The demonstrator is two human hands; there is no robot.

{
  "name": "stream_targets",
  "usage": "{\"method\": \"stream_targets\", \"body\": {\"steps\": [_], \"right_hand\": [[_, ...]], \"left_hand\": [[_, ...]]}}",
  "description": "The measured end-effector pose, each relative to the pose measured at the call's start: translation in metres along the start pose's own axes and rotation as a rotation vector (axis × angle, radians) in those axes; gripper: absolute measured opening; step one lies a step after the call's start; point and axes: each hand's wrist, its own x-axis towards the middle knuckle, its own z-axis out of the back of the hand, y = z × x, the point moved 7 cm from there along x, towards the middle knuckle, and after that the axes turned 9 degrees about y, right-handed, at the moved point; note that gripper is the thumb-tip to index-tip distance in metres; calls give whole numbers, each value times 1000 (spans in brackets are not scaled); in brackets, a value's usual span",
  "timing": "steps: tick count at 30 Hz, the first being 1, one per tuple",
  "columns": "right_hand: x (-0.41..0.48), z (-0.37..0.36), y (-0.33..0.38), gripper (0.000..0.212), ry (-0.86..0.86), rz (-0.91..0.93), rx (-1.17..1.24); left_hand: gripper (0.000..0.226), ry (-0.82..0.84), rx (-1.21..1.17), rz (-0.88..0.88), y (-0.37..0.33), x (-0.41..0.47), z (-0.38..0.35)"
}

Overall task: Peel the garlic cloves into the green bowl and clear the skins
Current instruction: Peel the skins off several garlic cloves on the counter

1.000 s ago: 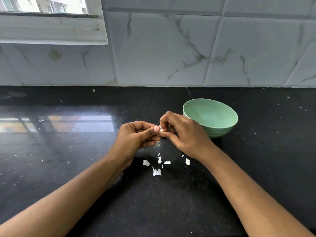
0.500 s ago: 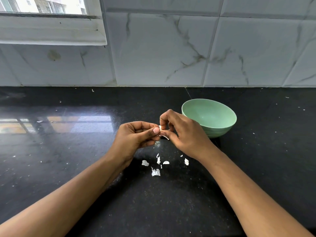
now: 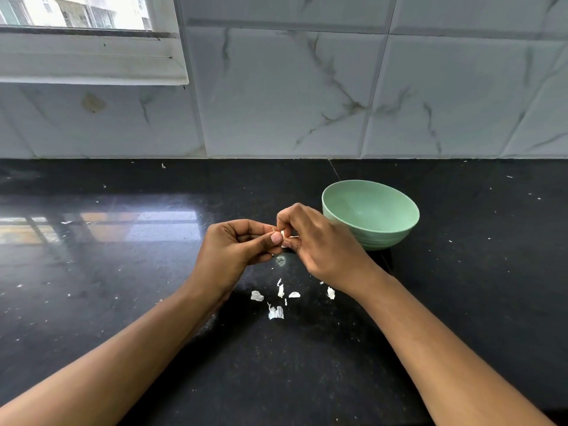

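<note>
Both the left hand point(image 3: 233, 249) and right hand point(image 3: 319, 245) pinch one small white garlic clove point(image 3: 282, 234) between their fingertips, above the black stone countertop point(image 3: 123, 287), just beside the round pale-green plastic bowl point(image 3: 373, 215).

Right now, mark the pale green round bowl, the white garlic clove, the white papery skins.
Green bowl point(image 3: 372, 207), head view, inner wall.
Garlic clove point(image 3: 282, 234), head view, exposed tip.
Papery skins point(image 3: 275, 313), head view, largest scrap.
</note>
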Motion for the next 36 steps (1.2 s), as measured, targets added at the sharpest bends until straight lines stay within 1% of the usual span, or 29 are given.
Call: {"method": "stream_targets", "body": {"steps": [5, 9, 15, 20, 22, 24, 26, 28, 30, 33, 36], "right_hand": [[0, 0, -3, 39, 28, -40, 58], [0, -1, -5, 38, -3, -102, 104], [-2, -9, -8, 34, -117, -255, 459], [-5, 2, -19, 39, -102, -344, 484], [-4, 5, -22, 41, -66, -353, 507], [-3, 2, -20, 43, 21, -363, 530], [-4, -4, -17, 39, 127, -377, 555], [-5, -6, -16, 33, 186, -386, 558], [-6, -6, -19, 34, 218, -403, 579], [-7, -4, -22, 44, 218, -426, 602], [-7, -3, -24, 35, 202, -440, 586]], "left_hand": [[18, -10, -6, -12, -1, -1, 0], [19, -46, -132, 41, 6, 0, 0], [15, -93, -331, 73, 11, 1, 1], [18, -86, -372, 75, 11, 3, 5], [17, -79, -374, 92, 14, 3, 4], [17, -73, -376, 103, 15, 3, 4], [17, -66, -370, 101, 15, 3, 3], [18, -61, -359, 89, 13, 3, 3], [17, -60, -339, 80, 12, 3, 3], [14, -59, -338, 72, 11, 2, 3], [14, -48, -338, 67, 9, 2, 2]]}}
